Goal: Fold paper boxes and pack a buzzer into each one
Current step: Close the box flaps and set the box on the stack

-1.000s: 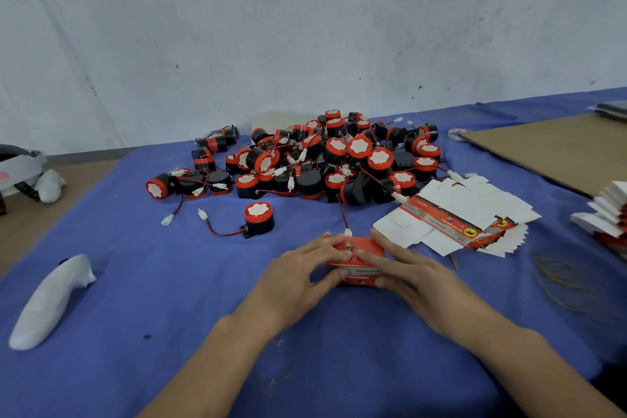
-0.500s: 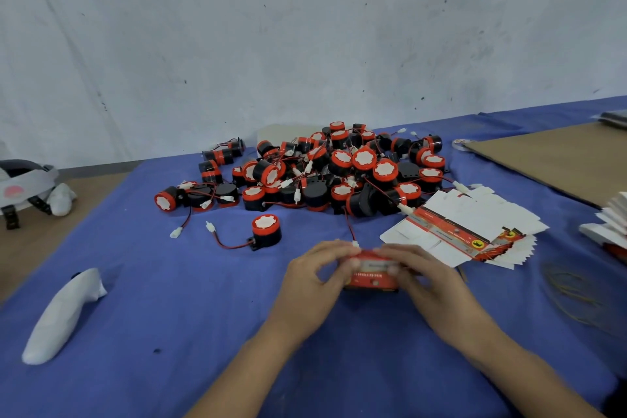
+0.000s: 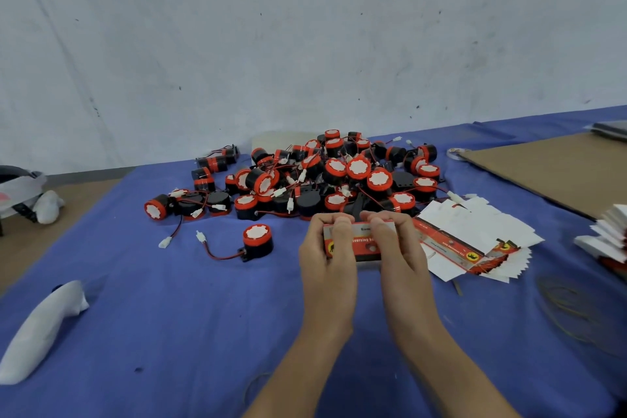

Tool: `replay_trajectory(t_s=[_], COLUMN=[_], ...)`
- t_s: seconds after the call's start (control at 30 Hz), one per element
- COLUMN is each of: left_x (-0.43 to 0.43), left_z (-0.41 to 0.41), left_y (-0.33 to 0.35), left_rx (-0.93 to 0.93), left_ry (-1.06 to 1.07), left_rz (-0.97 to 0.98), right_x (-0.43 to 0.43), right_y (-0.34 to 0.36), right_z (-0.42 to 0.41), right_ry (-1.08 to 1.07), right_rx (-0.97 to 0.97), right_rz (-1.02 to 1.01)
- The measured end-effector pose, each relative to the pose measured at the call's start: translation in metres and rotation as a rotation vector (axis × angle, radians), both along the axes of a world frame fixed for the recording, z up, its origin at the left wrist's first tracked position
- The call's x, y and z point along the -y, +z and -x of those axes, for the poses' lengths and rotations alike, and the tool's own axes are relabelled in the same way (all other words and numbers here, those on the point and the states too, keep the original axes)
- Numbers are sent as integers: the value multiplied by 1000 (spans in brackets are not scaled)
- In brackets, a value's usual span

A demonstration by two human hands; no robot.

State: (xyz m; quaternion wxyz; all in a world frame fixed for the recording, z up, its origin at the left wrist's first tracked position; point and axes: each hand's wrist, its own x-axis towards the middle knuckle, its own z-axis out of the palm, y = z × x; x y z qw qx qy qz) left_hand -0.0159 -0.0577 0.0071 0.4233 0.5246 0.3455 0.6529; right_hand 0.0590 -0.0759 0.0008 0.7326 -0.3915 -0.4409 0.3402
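A small red and grey paper box (image 3: 362, 241) is lifted above the blue cloth at the centre. My left hand (image 3: 327, 254) grips its left end and my right hand (image 3: 395, 248) grips its right end, thumbs on the near face, fingers curled over the top. Whatever is inside the box is hidden. Behind it lies a heap of red and black buzzers (image 3: 325, 176) with red wires and white plugs. One single buzzer (image 3: 257, 241) stands apart, left of my hands. A fan of flat unfolded boxes (image 3: 475, 237) lies to the right of the box.
A blue cloth (image 3: 169, 316) covers the table. A white handheld object (image 3: 40, 329) lies at the near left. A brown cardboard sheet (image 3: 549, 170) is at the far right, a stack of white boxes (image 3: 607, 237) at the right edge, and rubber bands (image 3: 570, 309) near it.
Both hands have lifted the box off the cloth and turned it, and their fingers now curl over its top. The head camera has tilted up.
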Motion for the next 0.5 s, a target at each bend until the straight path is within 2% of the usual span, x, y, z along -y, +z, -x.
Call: replay_trajectory(t_s=[0.13, 0.23, 0.33, 0.5], left_x=[-1, -2, -2, -1], left_z=[-1, -3, -5, -12], left_y=[4, 9, 10, 7], left_rx=[136, 152, 114, -91], left_ry=[71, 65, 2, -179], left_rz=[59, 56, 31, -38], right_x=[2, 4, 4, 8], right_y=[2, 4, 9, 23], right_z=[4, 4, -1, -15], right_ry=[32, 27, -4, -119], right_rx=[17, 49, 53, -34], right_rz=[30, 27, 20, 32])
